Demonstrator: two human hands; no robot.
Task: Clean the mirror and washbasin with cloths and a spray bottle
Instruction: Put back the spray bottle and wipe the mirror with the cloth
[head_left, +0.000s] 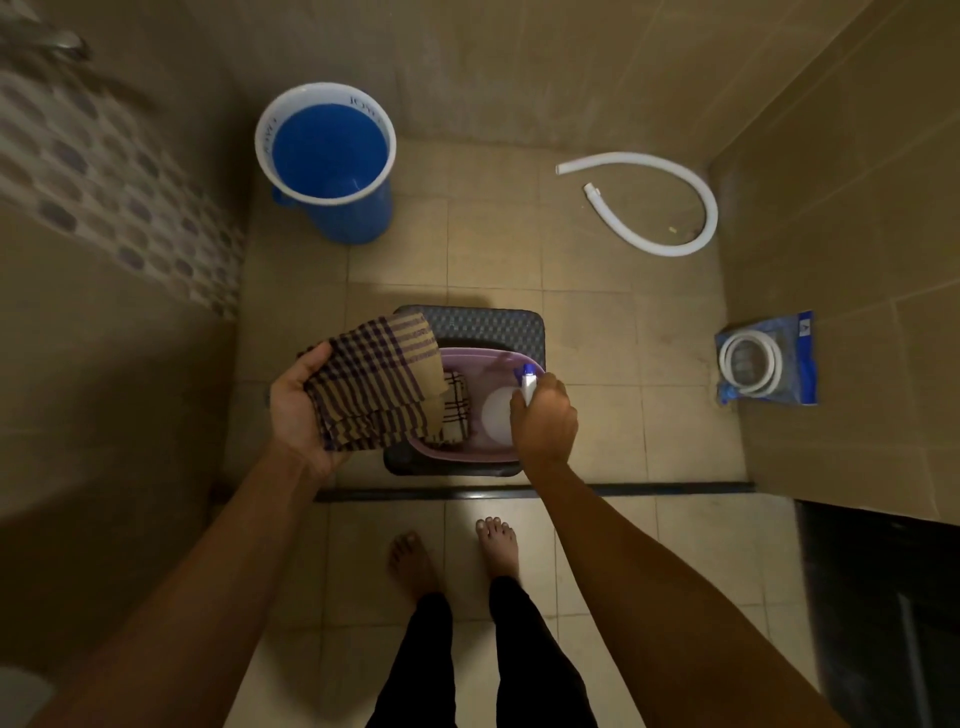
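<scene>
So this is a small tiled bathroom corner, beige floor tiles (493, 218) and matching wall tiles, pretty dim lighting. There's a patterned tile band on the wall to the left. A blue bucket (332, 171) with a white rim sits at the back, a loose white hose (670, 208) curls on the floor to the right, and another coiled hose in a blue packet (769, 361) lies against the right wall. A dark threshold strip (649, 488) runs across the floor, with the person's bare feet just behind it.

In the middle there's a dark plastic stool (498, 325) with a pink tub (467, 358) on top of it. The left hand (301, 410) is palm-up and holding a checked brown-and-purple cloth (384, 384), which drapes over the tub's left edge, its long side running roughly from the palm up and to the right. A second, lighter checked cloth (457, 410) lies inside the tub.

The right hand (545, 415) is wrapped around the spray bottle (528, 382) over the right part of the tub. The bottle stands about upright, its blue nozzle poking out above the fingers and pointing left. Something round and white (496, 415) sits in the tub right beside that hand, can't tell what.
</scene>
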